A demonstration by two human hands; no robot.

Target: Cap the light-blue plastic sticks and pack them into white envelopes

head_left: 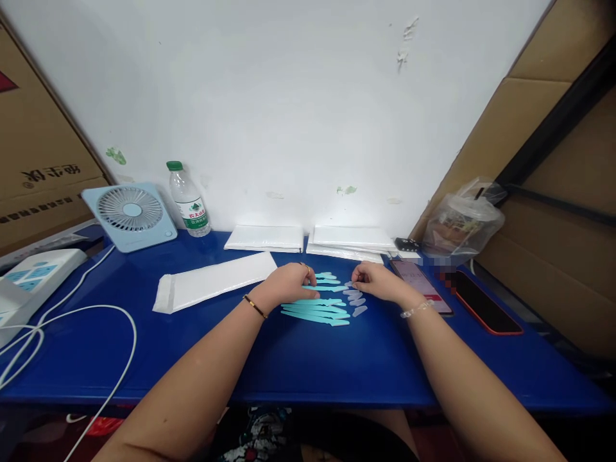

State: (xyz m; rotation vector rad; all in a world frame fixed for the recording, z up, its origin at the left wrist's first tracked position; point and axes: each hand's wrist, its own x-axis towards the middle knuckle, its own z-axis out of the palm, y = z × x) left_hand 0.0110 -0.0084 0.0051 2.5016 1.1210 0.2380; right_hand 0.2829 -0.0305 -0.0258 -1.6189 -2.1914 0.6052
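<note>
Several teal eyebrow razors [315,314] lie fanned in a row on the blue table, their blade ends to the right. My left hand [291,283] is closed over the middle of the row, thumb and fingers on one razor [332,289] that sticks out toward the right. Beside the blade ends lies a short column of small clear blade caps [357,301]. My right hand [378,281] is pinched at the top of this column, close to that razor's tip. What its fingertips hold, if anything, is too small to tell.
A white padded mailer [216,280] lies left of my left hand; stacked white packets [264,238] rest against the wall. Two phones [486,301] lie at the right, near a bagged cup [455,224]. A fan [131,215], water bottle [190,202] and cabled power strip [41,279] stand left.
</note>
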